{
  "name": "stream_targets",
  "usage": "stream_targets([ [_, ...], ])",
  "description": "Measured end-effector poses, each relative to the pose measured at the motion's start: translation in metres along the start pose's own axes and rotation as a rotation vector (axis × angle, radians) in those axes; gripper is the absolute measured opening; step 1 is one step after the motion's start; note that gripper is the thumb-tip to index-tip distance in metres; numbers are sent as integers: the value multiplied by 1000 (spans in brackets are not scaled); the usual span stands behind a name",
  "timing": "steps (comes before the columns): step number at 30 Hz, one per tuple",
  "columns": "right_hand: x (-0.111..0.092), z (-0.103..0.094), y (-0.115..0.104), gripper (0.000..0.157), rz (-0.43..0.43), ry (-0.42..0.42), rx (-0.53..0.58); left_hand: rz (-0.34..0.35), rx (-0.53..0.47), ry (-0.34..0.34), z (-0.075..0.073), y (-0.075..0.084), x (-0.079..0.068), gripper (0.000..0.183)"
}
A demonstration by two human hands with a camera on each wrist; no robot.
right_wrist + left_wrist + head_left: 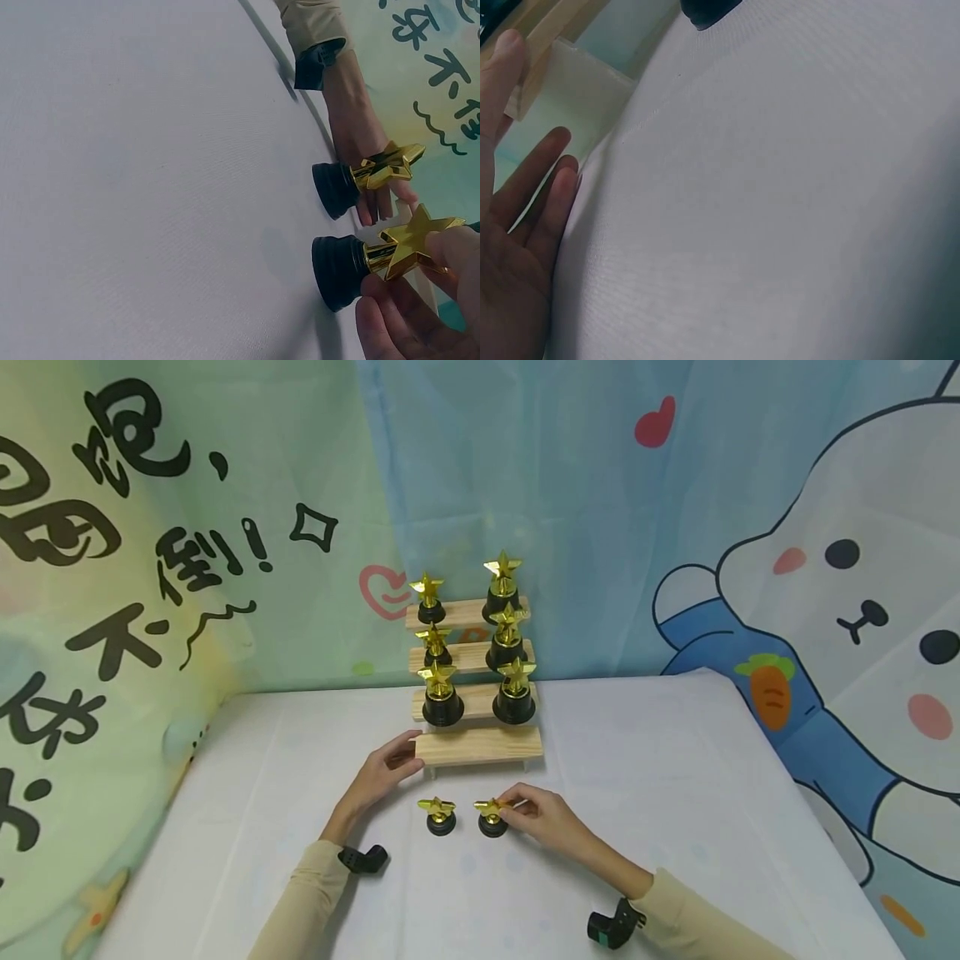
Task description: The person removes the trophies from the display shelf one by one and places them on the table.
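Note:
My right hand (551, 817) pinches the gold star of a small trophy (341, 274) by its edge, thumb on one side and fingers on the other. Its black base seems to be at the tablecloth; any gap is too small to tell. Just left of it stands a second small star trophy (440, 822). At the left end of the lowest plank of a stepped wooden display stand (480, 746), my left hand (386, 768) holds the plank's end. The left wrist view shows the thumb (508, 56) against the wood and the other fingers stretched below.
Several star trophies stand in two columns on the upper steps, one of them a front-right trophy (514, 702). A white cloth covers the table (660, 777). Behind it hangs a printed curtain (525, 460) with a cartoon bear.

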State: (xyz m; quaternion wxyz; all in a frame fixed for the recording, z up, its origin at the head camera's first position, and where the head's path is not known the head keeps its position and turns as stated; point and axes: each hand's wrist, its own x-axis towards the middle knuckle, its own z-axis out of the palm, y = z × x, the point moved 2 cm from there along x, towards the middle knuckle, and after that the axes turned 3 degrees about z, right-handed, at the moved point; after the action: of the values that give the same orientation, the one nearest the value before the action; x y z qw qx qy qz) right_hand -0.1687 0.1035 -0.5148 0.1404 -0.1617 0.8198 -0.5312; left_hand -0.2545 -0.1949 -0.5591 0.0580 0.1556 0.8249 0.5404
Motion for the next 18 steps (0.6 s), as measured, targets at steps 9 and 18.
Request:
stream_targets([
  [9,1,1,1,18,16,3,17,21,2,-5,1,0,1,60],
  [18,1,1,3,19,14,-6,11,29,-35,-12,0,3,0,57],
])
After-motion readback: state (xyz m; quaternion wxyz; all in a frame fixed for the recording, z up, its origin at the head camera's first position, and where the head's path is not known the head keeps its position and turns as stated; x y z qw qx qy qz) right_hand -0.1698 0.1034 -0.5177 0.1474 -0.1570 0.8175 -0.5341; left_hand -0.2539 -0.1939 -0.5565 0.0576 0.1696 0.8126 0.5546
